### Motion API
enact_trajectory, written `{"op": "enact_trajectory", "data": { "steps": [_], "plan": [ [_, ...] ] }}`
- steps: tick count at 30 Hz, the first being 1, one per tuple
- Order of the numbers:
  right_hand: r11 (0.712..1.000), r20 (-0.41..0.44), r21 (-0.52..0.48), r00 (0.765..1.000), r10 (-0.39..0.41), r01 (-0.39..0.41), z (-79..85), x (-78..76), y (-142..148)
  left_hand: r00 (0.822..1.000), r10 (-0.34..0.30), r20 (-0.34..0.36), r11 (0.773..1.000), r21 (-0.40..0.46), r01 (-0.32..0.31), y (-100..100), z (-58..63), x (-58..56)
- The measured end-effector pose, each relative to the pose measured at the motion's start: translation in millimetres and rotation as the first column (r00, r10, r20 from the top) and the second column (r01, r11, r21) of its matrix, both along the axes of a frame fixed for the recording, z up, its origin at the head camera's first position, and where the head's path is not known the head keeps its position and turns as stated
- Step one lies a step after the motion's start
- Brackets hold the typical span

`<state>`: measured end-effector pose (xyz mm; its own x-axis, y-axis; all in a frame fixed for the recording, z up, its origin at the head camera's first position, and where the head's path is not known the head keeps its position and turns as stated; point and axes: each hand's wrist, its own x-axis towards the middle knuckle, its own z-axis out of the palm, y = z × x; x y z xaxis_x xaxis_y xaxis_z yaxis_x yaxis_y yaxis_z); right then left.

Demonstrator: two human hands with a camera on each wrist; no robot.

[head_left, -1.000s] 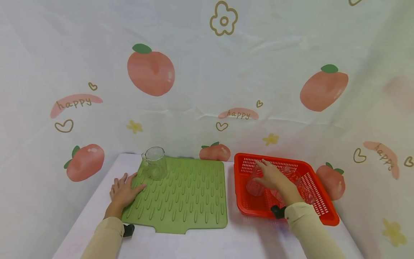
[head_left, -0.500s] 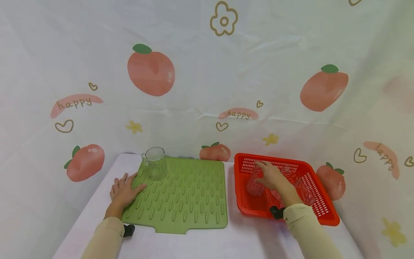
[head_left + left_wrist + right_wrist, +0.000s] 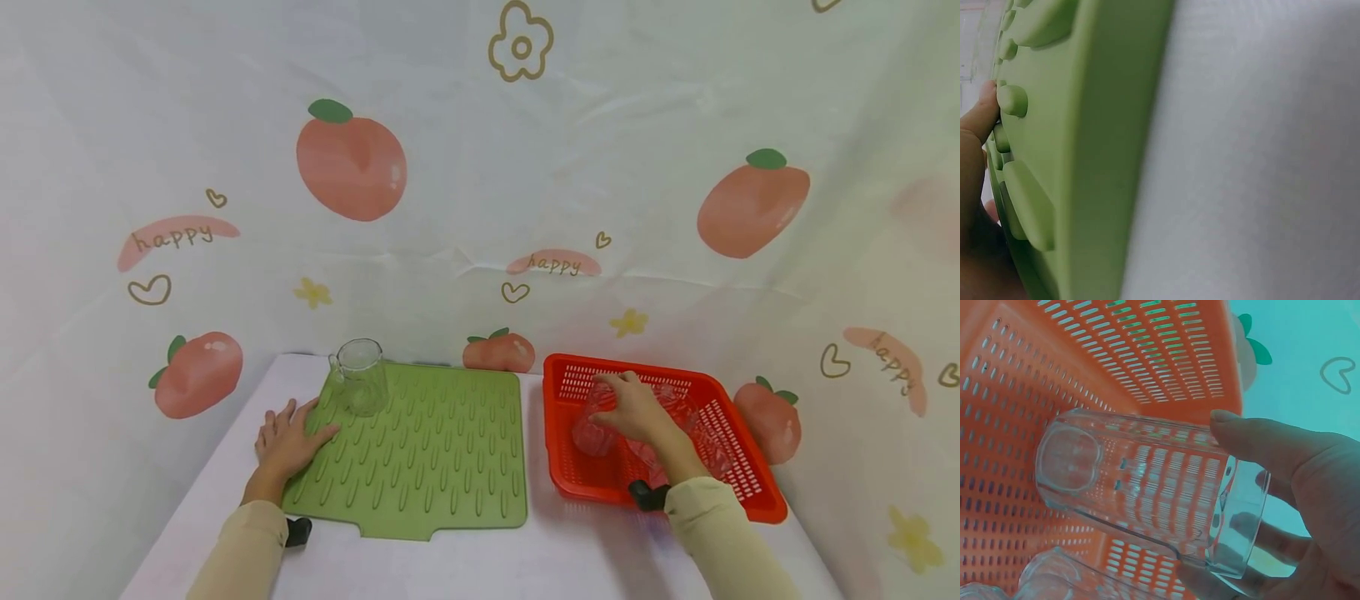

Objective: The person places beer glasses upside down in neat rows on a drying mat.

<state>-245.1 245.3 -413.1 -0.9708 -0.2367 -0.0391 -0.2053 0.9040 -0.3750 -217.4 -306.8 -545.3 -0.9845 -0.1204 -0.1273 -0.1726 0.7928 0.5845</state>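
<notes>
In the head view my right hand is over the red basket, gripping a clear drinking glass near its rim. The right wrist view shows the thumb on one side of that glass and the fingers round the other, with its base down in the basket. My left hand rests on the left edge of a green ridged mat, fingers spread and thumb on top of the mat. A clear glass mug stands upright at the mat's back left corner, its handle to the left.
More clear glassware lies in the right part of the basket, partly hidden by my right arm. The white table ends at a fruit-print cloth backdrop behind the mat and basket.
My right hand's fingers have drawn in round the glass at its rim. Hand and glass have shifted slightly right. The left hand, mat and mug keep their places.
</notes>
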Motion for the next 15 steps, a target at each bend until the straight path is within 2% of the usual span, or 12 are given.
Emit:
{"op": "enact_trajectory", "data": {
  "steps": [9,15],
  "plan": [
    [0.996,-0.055,-0.069,0.997,-0.056,0.052,14.4,11.1,2.3,1.000,-0.003,-0.003,1.000,0.009,0.003,1.0,3.7,1.6],
    [0.984,-0.095,-0.162,0.991,-0.094,0.078,23.9,19.3,4.5,1.000,0.009,-0.005,1.000,0.003,-0.009,1.1,2.7,2.1]
  ]
}}
